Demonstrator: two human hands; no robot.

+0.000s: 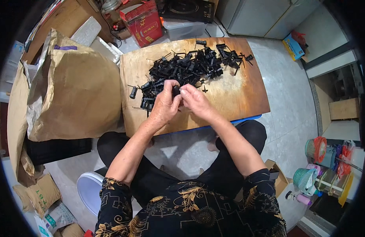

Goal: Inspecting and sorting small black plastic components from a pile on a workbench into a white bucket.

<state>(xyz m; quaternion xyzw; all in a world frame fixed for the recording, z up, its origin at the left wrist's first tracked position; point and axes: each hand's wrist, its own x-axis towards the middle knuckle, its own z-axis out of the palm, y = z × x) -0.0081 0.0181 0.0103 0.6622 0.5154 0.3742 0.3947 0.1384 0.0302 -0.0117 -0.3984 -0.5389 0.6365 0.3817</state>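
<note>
A heap of small black plastic parts (182, 67), many with thin stems, spreads over the wooden board (238, 94) in front of me. Over the heap's near edge, my left hand (166, 102) is closed around a black plastic part (175, 91). My right hand (195, 100) meets it from the right, its thumb and fingers pinched at the same part; what exactly the fingertips grip is hidden. One loose black part (133, 92) lies left of the heap, and a tiny one (205, 90) lies just right of my hands.
A big brown paper sack (77, 91) stands against the board's left side. Beyond the far edge are a red box (143, 25), a clear plastic bin (184, 31) and a black cooktop (186, 10). A white bucket (90, 193) stands at lower left, a cardboard box (280, 181) at right.
</note>
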